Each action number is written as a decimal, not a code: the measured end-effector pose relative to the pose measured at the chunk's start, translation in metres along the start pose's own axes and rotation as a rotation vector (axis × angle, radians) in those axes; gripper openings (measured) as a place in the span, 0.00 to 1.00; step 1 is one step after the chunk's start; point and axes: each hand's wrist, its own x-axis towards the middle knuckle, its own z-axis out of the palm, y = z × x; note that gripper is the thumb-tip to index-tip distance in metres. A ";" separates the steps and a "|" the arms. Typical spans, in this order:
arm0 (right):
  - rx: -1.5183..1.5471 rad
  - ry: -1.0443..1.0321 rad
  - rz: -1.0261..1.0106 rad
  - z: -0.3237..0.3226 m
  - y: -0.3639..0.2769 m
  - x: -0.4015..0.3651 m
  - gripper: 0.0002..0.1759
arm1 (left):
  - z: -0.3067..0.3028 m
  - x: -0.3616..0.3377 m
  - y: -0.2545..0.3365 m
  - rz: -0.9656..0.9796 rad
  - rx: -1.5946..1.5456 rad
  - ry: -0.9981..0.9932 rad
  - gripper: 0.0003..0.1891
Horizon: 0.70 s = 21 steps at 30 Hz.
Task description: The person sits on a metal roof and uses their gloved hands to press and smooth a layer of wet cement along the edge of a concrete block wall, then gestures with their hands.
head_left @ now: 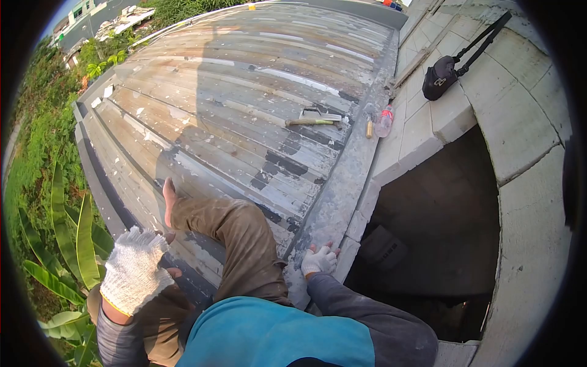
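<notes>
My left hand (134,272), in a white knitted glove with a frayed edge, is raised over my bent leg at the lower left; its fingers are mostly hidden. Resting on the grey concrete ledge (333,205) is my right hand (320,260), in a white glove with bare fingertips spread on the surface and nothing in it. My leg in brown trousers (226,235) lies bent across the ribbed metal roof (244,144), bare foot (169,199) flat on it.
A wooden-handled tool (312,121) lies on the roof. A wooden-handled brush (369,127) and clear bottle (384,121) stand by the ledge. Right of my arm gapes a dark opening (434,226) framed by pale blocks (532,208). A black strapped bag (440,79) sits beyond; plants (85,238) border the left edge.
</notes>
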 end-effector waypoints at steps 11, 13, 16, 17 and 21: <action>0.004 0.026 -0.009 0.000 0.000 0.000 0.43 | -0.003 0.003 0.004 -0.002 -0.048 0.018 0.37; -0.002 0.016 -0.017 0.005 0.003 0.003 0.44 | -0.003 0.003 0.004 -0.003 -0.051 0.021 0.36; -0.006 0.012 -0.025 0.010 0.005 0.004 0.45 | -0.003 0.002 0.004 -0.003 -0.047 0.023 0.35; -0.007 0.016 -0.027 0.010 0.005 0.004 0.45 | -0.003 0.002 0.004 -0.004 -0.039 0.017 0.35; 0.016 0.016 -0.023 0.009 0.005 0.004 0.45 | -0.001 0.001 0.004 -0.010 -0.006 0.009 0.34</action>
